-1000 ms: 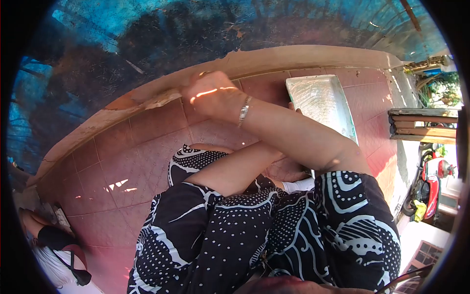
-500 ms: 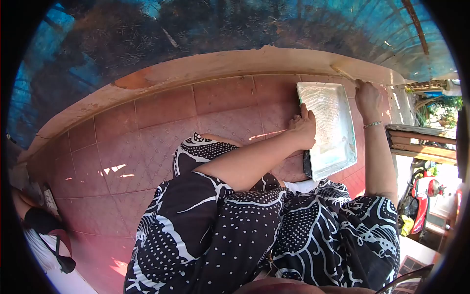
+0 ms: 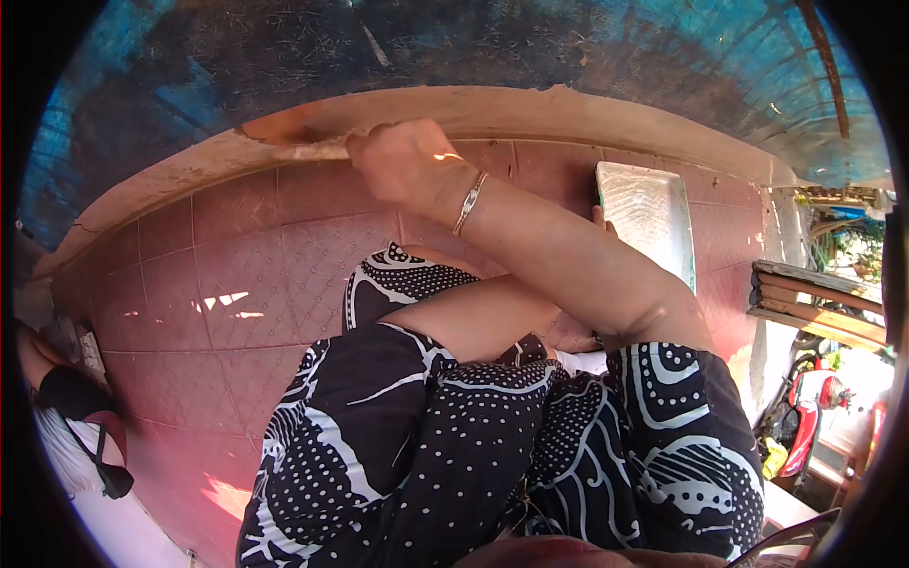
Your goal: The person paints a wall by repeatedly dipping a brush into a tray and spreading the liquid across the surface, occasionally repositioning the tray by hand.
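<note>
Count, wearer's hands: two, one right hand point(image 3: 402, 163) and one left hand point(image 3: 606, 221), the latter mostly hidden. Bracelets point(image 3: 471, 203): one. Trays point(image 3: 646, 210): one. Thin sticks point(image 3: 317, 151): one. Patterned garments point(image 3: 473, 435): one. Other persons point(image 3: 80, 417): one, partly in view. Red motorbikes point(image 3: 805, 426): one seen clearly. Wooden planks point(image 3: 819, 295): several, overlapping; exact number not readable. Floor tiles point(image 3: 256, 275): many, total not determinable.
</note>
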A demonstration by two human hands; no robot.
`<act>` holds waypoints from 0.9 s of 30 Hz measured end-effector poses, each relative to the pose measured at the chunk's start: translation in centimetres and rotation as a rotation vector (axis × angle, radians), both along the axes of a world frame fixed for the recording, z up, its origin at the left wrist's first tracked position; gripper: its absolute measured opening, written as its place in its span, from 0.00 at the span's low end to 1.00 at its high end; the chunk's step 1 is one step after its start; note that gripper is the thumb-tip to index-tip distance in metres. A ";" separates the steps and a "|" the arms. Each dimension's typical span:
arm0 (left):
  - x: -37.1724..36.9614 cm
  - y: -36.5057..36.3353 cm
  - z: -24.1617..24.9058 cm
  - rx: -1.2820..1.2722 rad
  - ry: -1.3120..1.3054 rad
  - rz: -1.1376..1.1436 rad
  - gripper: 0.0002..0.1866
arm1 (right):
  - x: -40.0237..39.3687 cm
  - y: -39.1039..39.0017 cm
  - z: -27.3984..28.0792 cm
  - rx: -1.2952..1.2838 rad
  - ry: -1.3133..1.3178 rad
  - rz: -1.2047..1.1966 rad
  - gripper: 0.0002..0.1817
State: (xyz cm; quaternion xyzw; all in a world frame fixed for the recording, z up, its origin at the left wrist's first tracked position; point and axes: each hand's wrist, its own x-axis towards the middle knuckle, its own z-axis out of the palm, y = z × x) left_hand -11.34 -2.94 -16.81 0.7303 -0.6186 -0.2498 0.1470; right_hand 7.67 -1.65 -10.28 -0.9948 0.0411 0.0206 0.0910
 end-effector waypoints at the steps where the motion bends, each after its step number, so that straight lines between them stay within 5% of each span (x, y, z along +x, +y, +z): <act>1: 0.0 -0.3 -0.5 -0.021 0.050 -0.011 0.21 | 0.7 -0.5 -0.2 -0.039 0.064 -0.048 0.17; 7: -0.1 -2.1 -3.0 -0.194 0.463 -0.146 0.20 | -11.6 -8.0 -1.1 0.042 -0.205 -0.423 0.13; 10: -4.1 -4.2 -9.5 -0.182 0.408 -0.149 0.21 | -15.1 -7.5 0.7 0.080 -0.011 -0.611 0.12; 12: -5.0 -3.9 -11.2 -0.433 0.861 -0.088 0.23 | -14.2 -5.2 1.1 0.209 -0.248 -0.462 0.10; 14: -2.6 -2.9 -5.0 -0.223 0.091 0.013 0.30 | -10.7 -3.1 0.3 0.190 -0.291 -0.344 0.09; 16: -1.6 -3.6 -4.5 -0.111 -0.044 -0.053 0.33 | -6.9 -2.2 -1.5 0.124 -0.185 -0.182 0.10; 20: 1.7 -1.3 -2.4 -0.184 0.009 -0.182 0.33 | -1.6 -1.4 -3.0 0.286 -0.360 -0.146 0.11; 22: -0.4 -2.2 -6.6 -0.729 0.902 0.116 0.34 | -1.9 -2.1 -2.8 0.276 -0.349 -0.173 0.11; 26: 0.1 -2.6 -6.6 -0.703 0.717 -0.190 0.36 | -9.6 -6.7 -1.0 0.084 -0.397 -0.337 0.13; 27: 0.0 -2.7 -6.8 -0.691 0.652 -0.289 0.37 | -12.7 -8.1 -0.2 0.246 -0.168 -0.566 0.10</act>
